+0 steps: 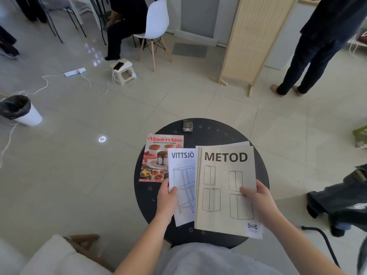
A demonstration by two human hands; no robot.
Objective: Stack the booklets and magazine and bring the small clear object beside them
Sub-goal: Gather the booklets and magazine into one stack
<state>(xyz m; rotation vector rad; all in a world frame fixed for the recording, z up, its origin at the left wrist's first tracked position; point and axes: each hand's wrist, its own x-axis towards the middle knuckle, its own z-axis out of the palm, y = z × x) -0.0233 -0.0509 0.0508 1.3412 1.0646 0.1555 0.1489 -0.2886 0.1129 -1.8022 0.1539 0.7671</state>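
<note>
On the round black table point(216, 133) lies a red Masterclass magazine point(157, 155) at the left. A white VITTSJÖ booklet point(183, 175) overlaps its right edge, and my left hand point(167, 197) grips that booklet's left side. A beige METOD booklet point(225, 187) covers the VITTSJÖ booklet's right part, with a further white sheet showing beneath it. My right hand point(256, 197) holds the METOD booklet at its right edge, thumb on the cover. A small clear object point(187, 126) stands at the table's far edge, beyond the magazine.
A person stands at the far right point(309, 46), another sits on a white chair point(156, 22). A wooden screen point(250, 36), small stool point(124, 73), lined bin point(19, 111) and floor cables point(45, 84) lie around. A cushion point(49, 257) sits near left.
</note>
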